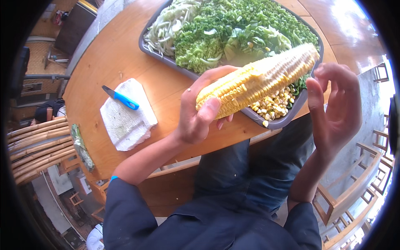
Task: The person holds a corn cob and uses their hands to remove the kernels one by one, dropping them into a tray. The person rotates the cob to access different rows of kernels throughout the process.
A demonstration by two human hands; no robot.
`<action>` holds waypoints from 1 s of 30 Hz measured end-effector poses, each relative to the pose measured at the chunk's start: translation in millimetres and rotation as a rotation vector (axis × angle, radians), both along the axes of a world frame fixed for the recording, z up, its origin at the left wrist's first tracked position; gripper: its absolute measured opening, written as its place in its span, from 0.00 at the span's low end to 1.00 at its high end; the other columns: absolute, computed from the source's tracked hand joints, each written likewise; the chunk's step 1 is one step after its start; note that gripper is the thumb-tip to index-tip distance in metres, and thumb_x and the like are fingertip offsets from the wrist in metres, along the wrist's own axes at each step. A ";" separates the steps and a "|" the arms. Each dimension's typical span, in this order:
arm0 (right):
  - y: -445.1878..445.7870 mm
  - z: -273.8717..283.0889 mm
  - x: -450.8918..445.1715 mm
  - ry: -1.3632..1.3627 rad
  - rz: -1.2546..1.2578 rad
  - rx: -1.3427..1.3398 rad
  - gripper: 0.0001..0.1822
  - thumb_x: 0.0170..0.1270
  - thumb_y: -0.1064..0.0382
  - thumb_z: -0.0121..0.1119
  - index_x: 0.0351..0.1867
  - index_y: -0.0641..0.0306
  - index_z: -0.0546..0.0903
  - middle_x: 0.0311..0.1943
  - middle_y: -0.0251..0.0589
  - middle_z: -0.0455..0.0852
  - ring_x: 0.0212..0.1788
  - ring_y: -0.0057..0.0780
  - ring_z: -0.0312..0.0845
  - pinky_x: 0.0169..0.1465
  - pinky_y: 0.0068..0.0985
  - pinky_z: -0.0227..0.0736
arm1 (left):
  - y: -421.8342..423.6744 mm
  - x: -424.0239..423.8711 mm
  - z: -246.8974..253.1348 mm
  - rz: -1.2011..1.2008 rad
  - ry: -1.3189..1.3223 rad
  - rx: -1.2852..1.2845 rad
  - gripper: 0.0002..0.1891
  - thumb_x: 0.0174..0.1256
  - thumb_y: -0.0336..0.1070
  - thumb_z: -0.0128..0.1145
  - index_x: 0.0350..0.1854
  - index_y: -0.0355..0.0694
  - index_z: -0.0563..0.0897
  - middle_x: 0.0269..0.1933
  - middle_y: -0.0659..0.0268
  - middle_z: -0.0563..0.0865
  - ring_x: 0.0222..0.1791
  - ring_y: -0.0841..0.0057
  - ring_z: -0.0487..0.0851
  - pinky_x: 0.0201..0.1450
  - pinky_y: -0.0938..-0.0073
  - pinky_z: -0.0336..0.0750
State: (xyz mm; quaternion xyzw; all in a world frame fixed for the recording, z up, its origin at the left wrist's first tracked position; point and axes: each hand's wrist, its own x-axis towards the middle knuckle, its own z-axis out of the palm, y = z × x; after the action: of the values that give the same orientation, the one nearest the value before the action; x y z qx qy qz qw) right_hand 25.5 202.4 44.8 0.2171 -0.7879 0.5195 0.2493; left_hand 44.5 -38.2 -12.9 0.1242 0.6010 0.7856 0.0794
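My left hand grips an ear of corn by its thick end, thumb on top, and holds it slantwise over the tray's near edge. Toward the far tip the cob is stripped of kernels; yellow rows remain nearer my palm. My right hand is raised beside that tip with curled fingers, apart from the cob and holding nothing. Below the ear, loose corn kernels lie in the near corner of the grey tray. Chopped greens and pale sliced onion fill other parts of it.
A small knife with a blue handle rests on a white foam slab on the wooden table. A green wrapped bundle lies at the table's left edge, near bamboo poles. Wooden chairs stand at right. Other people are partly visible at left.
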 end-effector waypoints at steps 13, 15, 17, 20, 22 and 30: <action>0.9 -36.0 -2.6 -0.253 0.054 -0.483 0.16 0.70 0.73 0.64 0.58 0.63 0.81 0.40 0.32 0.85 0.43 0.16 0.80 0.50 0.21 0.74 | -6.5 -10.3 13.5 -0.023 -0.070 0.006 0.38 0.74 0.58 0.41 0.66 0.21 0.72 0.38 0.53 0.84 0.25 0.74 0.82 0.22 0.75 0.75; 3.0 -37.2 0.3 -0.251 0.025 -0.465 0.17 0.69 0.73 0.65 0.59 0.64 0.82 0.39 0.32 0.84 0.42 0.16 0.80 0.50 0.21 0.75 | -7.2 -10.9 16.6 0.047 -0.076 -0.060 0.37 0.74 0.58 0.39 0.60 0.20 0.76 0.34 0.54 0.85 0.20 0.74 0.80 0.19 0.75 0.73; 2.9 -36.0 3.1 -0.239 -0.009 -0.455 0.17 0.69 0.73 0.65 0.59 0.65 0.82 0.37 0.31 0.84 0.41 0.17 0.80 0.50 0.21 0.75 | -12.7 -14.3 19.3 0.054 -0.102 -0.081 0.37 0.74 0.58 0.38 0.59 0.21 0.77 0.33 0.54 0.85 0.18 0.74 0.79 0.18 0.75 0.72; 5.4 -30.6 6.6 -0.230 -0.069 -0.405 0.16 0.69 0.73 0.65 0.57 0.67 0.85 0.37 0.36 0.88 0.40 0.21 0.83 0.51 0.22 0.78 | -30.4 -16.6 14.8 0.009 -0.185 -0.163 0.39 0.72 0.63 0.37 0.61 0.26 0.77 0.39 0.49 0.87 0.16 0.67 0.77 0.17 0.70 0.71; 6.2 -32.1 2.2 -0.162 -0.058 -0.381 0.16 0.68 0.74 0.65 0.57 0.67 0.85 0.41 0.39 0.90 0.43 0.24 0.85 0.53 0.24 0.79 | -32.9 -19.9 15.7 -0.023 -0.188 -0.108 0.39 0.72 0.63 0.37 0.60 0.26 0.78 0.40 0.48 0.88 0.15 0.67 0.77 0.16 0.70 0.71; 3.6 -36.6 -1.6 -0.016 0.052 0.092 0.20 0.62 0.66 0.72 0.57 0.61 0.87 0.54 0.44 0.90 0.60 0.41 0.84 0.64 0.35 0.77 | -40.3 -24.4 17.9 -0.101 -0.279 -0.026 0.40 0.74 0.63 0.33 0.61 0.25 0.78 0.34 0.53 0.87 0.14 0.70 0.75 0.17 0.72 0.71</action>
State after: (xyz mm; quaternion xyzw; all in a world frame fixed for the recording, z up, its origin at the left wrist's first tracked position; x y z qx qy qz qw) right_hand 23.9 206.1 8.2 0.2446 -0.8070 0.4907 0.2193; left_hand 20.1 -78.5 4.9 0.0431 0.5873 0.7822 0.2032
